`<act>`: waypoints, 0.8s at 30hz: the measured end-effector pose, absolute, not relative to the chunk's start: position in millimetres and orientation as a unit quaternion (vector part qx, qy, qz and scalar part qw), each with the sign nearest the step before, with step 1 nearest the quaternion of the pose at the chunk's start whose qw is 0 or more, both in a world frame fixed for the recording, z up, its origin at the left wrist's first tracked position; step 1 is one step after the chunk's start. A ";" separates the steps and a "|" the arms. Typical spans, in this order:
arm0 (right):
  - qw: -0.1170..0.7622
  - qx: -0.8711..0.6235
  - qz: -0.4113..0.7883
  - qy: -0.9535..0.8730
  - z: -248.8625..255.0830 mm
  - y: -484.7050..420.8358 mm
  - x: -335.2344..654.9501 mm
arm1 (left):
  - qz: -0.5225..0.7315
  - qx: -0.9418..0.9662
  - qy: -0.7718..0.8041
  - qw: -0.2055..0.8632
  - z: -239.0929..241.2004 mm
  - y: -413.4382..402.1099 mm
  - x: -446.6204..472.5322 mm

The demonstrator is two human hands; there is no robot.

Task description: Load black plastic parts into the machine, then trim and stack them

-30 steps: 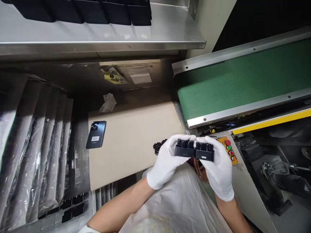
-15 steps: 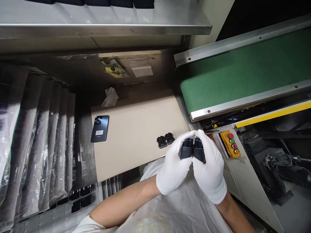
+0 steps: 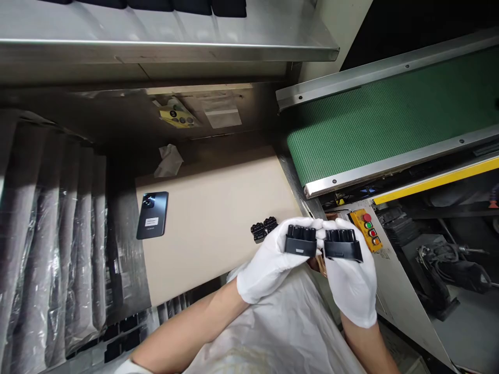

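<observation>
Both hands wear white gloves and are held side by side over my lap, just off the front right corner of the beige board. My left hand [image 3: 268,259] holds a black plastic part [image 3: 300,242] with a row of upright rounded tubes and a small light mark on its front band. A matching black part [image 3: 343,245] rests in my right hand [image 3: 353,280], its tubes also pointing up. The two parts are apart, with glove fingertips between them. Just left of my left hand, two similar black parts [image 3: 263,228] stand together on the board.
A dark phone [image 3: 152,215] lies on the left of the beige board [image 3: 210,208]. Behind are a crumpled white tissue [image 3: 169,161] and a yellow packet [image 3: 177,117]. A green conveyor belt [image 3: 382,114] and a yellow button box [image 3: 366,230] stand right; plastic-wrapped trays [image 3: 58,234] stand left.
My hands have turned outward and spread slightly, so the two black parts now show their broad faces and sit farther apart. The view has shifted a little.
</observation>
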State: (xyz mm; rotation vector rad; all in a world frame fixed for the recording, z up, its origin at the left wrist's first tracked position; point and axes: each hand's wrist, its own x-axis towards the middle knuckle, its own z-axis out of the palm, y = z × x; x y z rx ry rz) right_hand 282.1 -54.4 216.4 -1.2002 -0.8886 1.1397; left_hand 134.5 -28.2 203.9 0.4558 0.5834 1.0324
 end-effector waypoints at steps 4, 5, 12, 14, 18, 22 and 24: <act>0.626 -0.472 0.506 -0.358 224.5 -51.5 272.4 | 0.490 0.213 0.217 0.817 205.5 -23.1 129.2; 0.624 -0.473 0.508 -0.358 226.7 -50.7 270.0 | 0.491 0.216 0.207 0.818 206.0 -21.5 128.0; 0.620 -0.468 0.499 -0.384 235.7 -44.9 259.9 | 0.507 0.170 0.142 0.833 218.4 -11.6 125.0; 0.608 -0.482 0.491 -0.395 234.7 -44.0 258.1 | 0.502 0.136 0.135 0.843 221.4 -10.6 123.7; 0.591 -0.510 0.473 -0.409 232.8 -42.7 253.7 | 0.484 0.075 0.122 0.863 219.4 -11.1 119.6; 0.586 -0.510 0.479 -0.409 234.1 -40.1 250.8 | 0.487 0.069 0.125 0.862 216.8 -11.9 116.7; 0.581 -0.510 0.481 -0.414 235.3 -37.9 252.4 | 0.494 0.078 0.125 0.857 218.3 -11.0 117.1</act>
